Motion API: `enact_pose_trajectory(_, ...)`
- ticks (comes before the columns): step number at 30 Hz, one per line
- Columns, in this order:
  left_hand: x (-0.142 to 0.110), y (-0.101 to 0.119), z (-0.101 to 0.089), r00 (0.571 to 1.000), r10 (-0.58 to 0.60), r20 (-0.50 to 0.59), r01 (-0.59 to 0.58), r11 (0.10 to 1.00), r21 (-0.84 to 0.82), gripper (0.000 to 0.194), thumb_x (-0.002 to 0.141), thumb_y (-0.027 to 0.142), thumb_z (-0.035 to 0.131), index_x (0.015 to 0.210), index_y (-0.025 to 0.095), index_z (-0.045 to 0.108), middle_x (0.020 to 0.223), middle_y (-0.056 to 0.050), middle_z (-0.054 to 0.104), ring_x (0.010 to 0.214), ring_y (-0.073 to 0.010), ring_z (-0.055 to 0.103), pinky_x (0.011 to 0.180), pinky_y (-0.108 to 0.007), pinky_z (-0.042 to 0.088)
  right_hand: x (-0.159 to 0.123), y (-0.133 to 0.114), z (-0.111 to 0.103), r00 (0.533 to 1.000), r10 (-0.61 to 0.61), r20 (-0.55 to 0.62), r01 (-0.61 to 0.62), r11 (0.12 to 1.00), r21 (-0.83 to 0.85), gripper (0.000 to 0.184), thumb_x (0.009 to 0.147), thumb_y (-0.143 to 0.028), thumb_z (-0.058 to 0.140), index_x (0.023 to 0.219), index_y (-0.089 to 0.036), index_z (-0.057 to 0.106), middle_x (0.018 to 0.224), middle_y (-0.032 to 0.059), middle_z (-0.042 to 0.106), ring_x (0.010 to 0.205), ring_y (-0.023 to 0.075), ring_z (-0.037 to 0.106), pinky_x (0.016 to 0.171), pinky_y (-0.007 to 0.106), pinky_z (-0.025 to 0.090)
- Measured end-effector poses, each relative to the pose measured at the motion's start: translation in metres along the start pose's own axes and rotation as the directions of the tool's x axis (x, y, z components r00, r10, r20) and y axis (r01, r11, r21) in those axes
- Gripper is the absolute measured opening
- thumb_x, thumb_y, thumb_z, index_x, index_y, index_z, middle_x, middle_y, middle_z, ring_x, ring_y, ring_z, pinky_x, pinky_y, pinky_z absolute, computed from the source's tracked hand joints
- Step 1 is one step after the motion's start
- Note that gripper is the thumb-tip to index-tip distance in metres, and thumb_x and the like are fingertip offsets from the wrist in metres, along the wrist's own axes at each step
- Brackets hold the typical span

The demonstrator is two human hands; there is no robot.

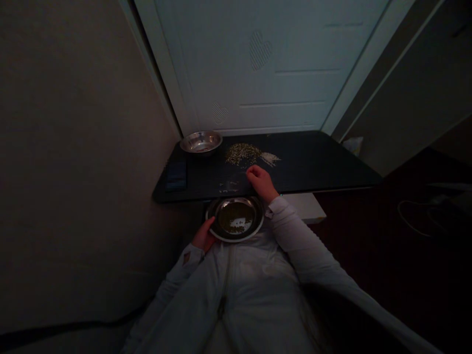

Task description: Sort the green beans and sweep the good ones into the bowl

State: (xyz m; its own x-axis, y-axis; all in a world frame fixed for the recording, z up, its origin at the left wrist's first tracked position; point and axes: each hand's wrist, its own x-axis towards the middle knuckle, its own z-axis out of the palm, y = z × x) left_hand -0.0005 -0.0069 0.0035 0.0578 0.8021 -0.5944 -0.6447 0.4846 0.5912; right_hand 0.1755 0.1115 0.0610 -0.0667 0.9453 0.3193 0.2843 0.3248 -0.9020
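Observation:
My left hand (205, 236) grips the left rim of a round metal bowl (215, 232), held just below the table's front edge. Small dark green grains, like mung beans (230, 213), cover part of its bottom. Over the front of the table, my right hand (261, 181) is closed, fingers curled together; whatever is inside them is hidden. Beyond it lies a mixed pile of green and pale grains (241, 153), with a smaller heap of white grains (270, 158) to its right. A few scattered white grains (229, 186) lie left of my right hand.
A second metal bowl (201, 142) stands at the back left of the dark table (313, 164). In front of it lies a phone (176, 175). A white door (295, 88) rises behind the table, and a white box (308, 207) sits below its front edge.

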Motion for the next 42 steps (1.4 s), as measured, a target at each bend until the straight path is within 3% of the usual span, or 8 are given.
enact_pose_trajectory(13, -0.0027, 0.0003, 0.0013, 0.999, -0.003, -0.034, 0.004, 1.0, 0.027, 0.036, 0.078, 0.023, 0.042, 0.11, 0.01, 0.053, 0.08, -0.006, 0.07, 0.096, -0.0195, 0.057, 0.089, -0.031, 0.04, -0.0001, 0.0036, 0.0037, 0.989, -0.029, 0.143, 0.029, 1.0, 0.0, 0.014, 0.065, -0.028, 0.047, 0.072, -0.016, 0.053, 0.061, -0.0033, 0.052, 0.058, 0.0091, 0.046, 0.058, 0.022, 0.035)
enact_pose_trajectory(19, -0.0009, -0.0008, -0.0004, 1.0, -0.005, -0.006, 0.005, 1.0, 0.028, 0.039, 0.079, 0.024, 0.041, 0.113, 0.009, 0.05, 0.085, -0.007, 0.069, 0.097, -0.0196, 0.057, 0.089, -0.031, 0.04, 0.0, 0.0046, 0.0028, 0.989, -0.005, 0.151, -0.004, 0.998, 0.059, 0.014, 0.065, -0.028, 0.048, 0.071, -0.016, 0.052, 0.059, -0.004, 0.05, 0.058, 0.0087, 0.046, 0.058, 0.022, 0.034)
enact_pose_trajectory(26, -0.0047, 0.0009, 0.004, 0.999, -0.005, -0.05, 0.008, 0.998, 0.057, 0.036, 0.08, 0.022, 0.039, 0.112, 0.01, 0.051, 0.082, -0.005, 0.07, 0.098, -0.0184, 0.056, 0.091, -0.031, 0.038, -0.0015, 0.0023, 0.0028, 0.981, -0.046, 0.188, 0.039, 0.998, 0.04, 0.014, 0.066, -0.027, 0.048, 0.072, -0.015, 0.053, 0.061, -0.0034, 0.051, 0.059, 0.0085, 0.046, 0.059, 0.022, 0.034)
enact_pose_trajectory(35, -0.0044, 0.0009, 0.0026, 1.0, -0.001, 0.006, 0.0, 1.0, 0.022, 0.034, 0.079, 0.023, 0.042, 0.107, 0.011, 0.056, 0.08, -0.005, 0.07, 0.096, -0.0187, 0.057, 0.091, -0.031, 0.038, -0.0002, 0.0037, 0.003, 0.969, -0.035, 0.245, 0.019, 0.998, 0.067, 0.014, 0.065, -0.026, 0.048, 0.073, -0.016, 0.053, 0.062, -0.0033, 0.052, 0.059, 0.0088, 0.047, 0.059, 0.022, 0.035)
enact_pose_trajectory(42, -0.0016, 0.0001, 0.0008, 1.0, 0.004, 0.02, -0.004, 1.0, 0.02, 0.041, 0.078, 0.024, 0.042, 0.116, 0.009, 0.048, 0.083, -0.005, 0.07, 0.101, -0.0179, 0.054, 0.091, -0.029, 0.038, -0.0001, 0.0023, 0.0021, 0.973, -0.021, 0.231, -0.002, 0.995, 0.1, 0.014, 0.064, -0.027, 0.048, 0.071, -0.016, 0.052, 0.06, -0.0035, 0.052, 0.058, 0.0088, 0.047, 0.058, 0.022, 0.035)
